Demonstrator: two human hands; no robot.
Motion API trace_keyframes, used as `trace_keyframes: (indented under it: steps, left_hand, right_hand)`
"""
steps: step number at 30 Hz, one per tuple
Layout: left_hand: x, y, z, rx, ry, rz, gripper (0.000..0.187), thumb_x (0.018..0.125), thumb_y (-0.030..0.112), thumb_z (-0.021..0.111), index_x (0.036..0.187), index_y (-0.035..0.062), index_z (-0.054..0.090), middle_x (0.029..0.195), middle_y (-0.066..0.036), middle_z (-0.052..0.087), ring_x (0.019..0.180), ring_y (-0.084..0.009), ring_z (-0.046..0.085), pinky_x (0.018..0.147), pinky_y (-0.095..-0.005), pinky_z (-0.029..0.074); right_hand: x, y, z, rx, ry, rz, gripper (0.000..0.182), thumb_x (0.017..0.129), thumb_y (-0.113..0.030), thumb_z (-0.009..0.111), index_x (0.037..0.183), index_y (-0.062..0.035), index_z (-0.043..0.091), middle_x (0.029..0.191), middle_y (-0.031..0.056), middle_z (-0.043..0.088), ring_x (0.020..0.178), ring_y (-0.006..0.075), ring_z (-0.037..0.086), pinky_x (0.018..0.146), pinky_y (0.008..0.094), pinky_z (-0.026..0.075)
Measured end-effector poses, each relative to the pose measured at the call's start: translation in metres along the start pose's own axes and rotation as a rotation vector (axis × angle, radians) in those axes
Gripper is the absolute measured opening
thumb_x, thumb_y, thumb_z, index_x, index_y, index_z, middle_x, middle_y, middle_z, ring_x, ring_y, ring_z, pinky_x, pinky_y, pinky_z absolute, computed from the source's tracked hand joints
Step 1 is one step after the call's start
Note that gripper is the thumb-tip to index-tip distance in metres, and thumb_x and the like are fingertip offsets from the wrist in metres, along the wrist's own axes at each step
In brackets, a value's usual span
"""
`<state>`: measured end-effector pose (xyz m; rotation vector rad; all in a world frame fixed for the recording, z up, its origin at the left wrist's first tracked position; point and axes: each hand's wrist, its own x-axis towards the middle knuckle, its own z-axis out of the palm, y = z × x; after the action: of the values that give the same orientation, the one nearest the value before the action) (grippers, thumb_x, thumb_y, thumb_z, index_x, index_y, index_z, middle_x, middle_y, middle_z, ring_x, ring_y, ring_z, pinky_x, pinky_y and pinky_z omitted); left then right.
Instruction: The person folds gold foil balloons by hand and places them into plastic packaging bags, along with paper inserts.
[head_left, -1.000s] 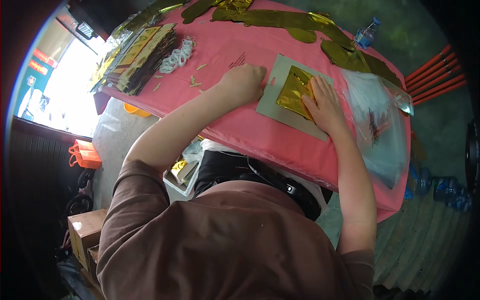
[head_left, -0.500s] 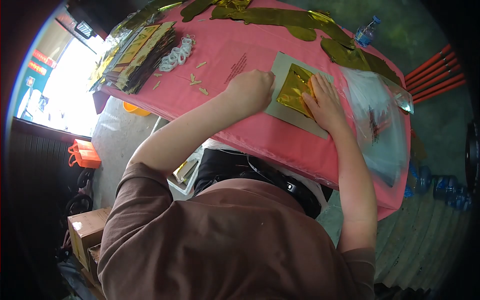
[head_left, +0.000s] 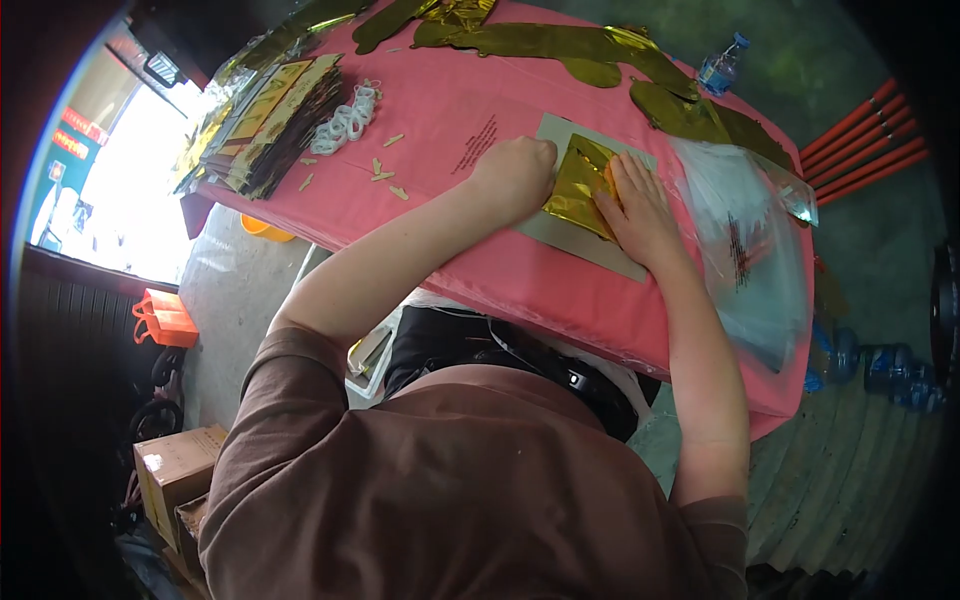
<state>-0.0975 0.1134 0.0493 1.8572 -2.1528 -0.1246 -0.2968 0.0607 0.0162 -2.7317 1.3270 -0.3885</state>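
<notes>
A folded piece of gold foil [head_left: 582, 190] lies on a flat grey card [head_left: 602, 256] on the pink-covered table. My right hand [head_left: 643, 212] rests flat on the foil's right side, fingers stretched out and slightly apart. At the left edge of the card, my left hand [head_left: 516, 178] is closed in a fist against the foil's left side. Whatever its fingers hold, if anything, is hidden. To the left of that fist, several small pale strips [head_left: 382, 176] lie scattered near a bundle of white loops [head_left: 347, 118].
A stack of flat packets [head_left: 268, 125] stands at the table's left. Long flat gold foil shapes [head_left: 540, 40] line the far edge. Clear plastic bags [head_left: 745, 250] lie at the right, with a plastic bottle [head_left: 722, 66] beyond. Orange-red poles [head_left: 860, 140] are beside the table.
My left fist has shifted slightly right, over the card's edge to the foil. My right hand stays flat on the foil. The whole view has shifted a little.
</notes>
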Motion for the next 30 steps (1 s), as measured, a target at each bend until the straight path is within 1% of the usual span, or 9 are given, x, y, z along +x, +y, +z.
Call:
trace_keyframes:
  steps: [2,5,14,20,22,23,25,28,30]
  left_hand:
    - [0.001,-0.001,0.005,-0.062,0.078,0.031,0.014,0.076,0.013,0.054,0.075,-0.0014,0.054,0.070,-0.021,0.061,0.068,-0.0362,0.062,0.063,-0.0442,0.051]
    - [0.000,0.003,0.007,-0.039,0.169,0.087,0.013,0.076,0.012,0.054,0.075,-0.0007,0.054,0.067,-0.020,0.060,0.065,-0.0355,0.062,0.061,-0.0437,0.051]
    - [-0.005,0.005,0.018,0.039,0.192,0.137,0.013,0.076,0.013,0.056,0.079,0.0021,0.049,0.068,-0.016,0.060,0.061,-0.0315,0.062,0.053,-0.0406,0.050]
    - [-0.005,0.003,0.023,0.108,0.205,0.146,0.015,0.077,0.014,0.058,0.082,0.0039,0.047,0.069,-0.014,0.061,0.060,-0.0299,0.063,0.051,-0.0388,0.050]
    - [-0.004,0.002,0.024,0.113,0.200,0.154,0.015,0.077,0.014,0.057,0.082,0.0040,0.047,0.069,-0.014,0.061,0.060,-0.0298,0.063,0.051,-0.0386,0.050]
    - [-0.005,0.001,0.024,0.122,0.192,0.154,0.014,0.077,0.013,0.057,0.082,0.0041,0.047,0.069,-0.014,0.061,0.060,-0.0297,0.063,0.051,-0.0384,0.050]
    - [-0.006,0.003,0.022,0.124,0.193,0.161,0.014,0.078,0.013,0.056,0.082,0.0041,0.047,0.069,-0.014,0.061,0.060,-0.0295,0.063,0.051,-0.0384,0.050]
    - [-0.006,0.004,0.022,0.124,0.196,0.164,0.013,0.078,0.013,0.055,0.082,0.0039,0.047,0.070,-0.014,0.061,0.060,-0.0293,0.063,0.051,-0.0386,0.050]
    - [-0.006,0.004,0.022,0.123,0.195,0.163,0.013,0.078,0.012,0.055,0.082,0.0037,0.046,0.070,-0.014,0.061,0.060,-0.0294,0.063,0.051,-0.0389,0.050]
  right_hand:
    - [0.000,0.000,0.000,-0.005,-0.002,0.002,0.064,0.091,-0.044,0.042,0.136,0.0010,0.032,0.143,0.0178,0.029,0.135,0.0280,0.023,0.111,0.0405,0.015]
    - [0.000,-0.001,-0.001,-0.005,-0.008,-0.002,0.064,0.091,-0.044,0.041,0.136,0.0012,0.032,0.143,0.0182,0.029,0.135,0.0283,0.022,0.111,0.0406,0.015]
    - [-0.001,0.000,-0.001,-0.004,-0.028,0.013,0.063,0.092,-0.042,0.041,0.138,-0.0007,0.030,0.145,0.0172,0.026,0.136,0.0287,0.020,0.111,0.0405,0.013]
    - [-0.006,-0.004,-0.013,-0.051,-0.090,0.056,0.071,0.089,-0.047,0.043,0.140,-0.0017,0.025,0.147,0.0160,0.023,0.137,0.0277,0.018,0.112,0.0406,0.011]
    - [-0.012,-0.001,-0.021,-0.038,-0.178,0.056,0.082,0.083,-0.049,0.054,0.141,-0.0018,0.021,0.147,0.0177,0.019,0.138,0.0285,0.016,0.111,0.0390,0.012]
    - [-0.014,0.001,-0.026,-0.039,-0.177,0.063,0.082,0.083,-0.049,0.054,0.141,-0.0018,0.021,0.147,0.0177,0.019,0.138,0.0285,0.016,0.111,0.0390,0.012]
    - [-0.020,0.005,-0.037,0.071,-0.268,0.125,0.094,0.075,-0.046,0.067,0.142,-0.0012,0.019,0.148,0.0205,0.015,0.138,0.0293,0.013,0.111,0.0362,0.014]
    - [-0.028,0.016,-0.051,0.168,-0.346,0.102,0.103,0.068,-0.042,0.075,0.142,-0.0006,0.016,0.148,0.0222,0.009,0.139,0.0299,0.011,0.111,0.0332,0.016]
    - [-0.027,0.016,-0.056,0.179,-0.388,0.113,0.104,0.068,-0.041,0.075,0.142,-0.0001,0.015,0.149,0.0216,0.007,0.139,0.0296,0.011,0.111,0.0326,0.015]
